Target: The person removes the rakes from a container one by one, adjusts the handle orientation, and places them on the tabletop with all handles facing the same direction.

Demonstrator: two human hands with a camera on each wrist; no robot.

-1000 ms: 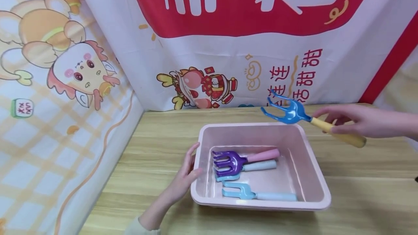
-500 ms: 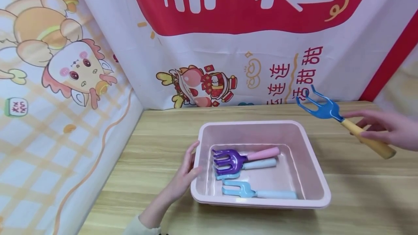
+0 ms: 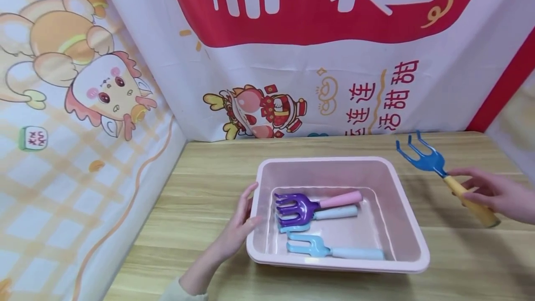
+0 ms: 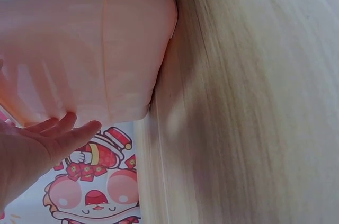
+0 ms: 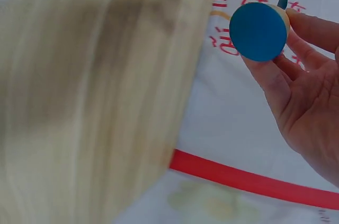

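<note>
Over the table to the right of the bin, my right hand (image 3: 497,194) grips a garden hand fork (image 3: 472,202) by its yellow handle. Its blue prongs point up and to the left. From behind, the right wrist view shows the handle's blue round end (image 5: 258,32) between thumb and fingers. My left hand (image 3: 236,226) holds the left rim of a pale pink plastic bin (image 3: 407,212), thumb over the rim and fingers against the outer wall. Inside the bin lie a purple fork with a pink handle (image 3: 340,199), a light blue fork partly under it (image 3: 336,212), and another light blue fork (image 3: 315,246).
The bin stands on a wood-grain table (image 3: 200,199). A white cloth with red print (image 3: 259,68) hangs behind it, and a checked cartoon cloth (image 3: 83,161) hangs at the left. Bare tabletop (image 3: 451,250) shows right of the bin.
My right hand has carried the blue fork rightward from above the bin's back right corner, then lowered it towards the table. My left hand stays on the bin's rim.
</note>
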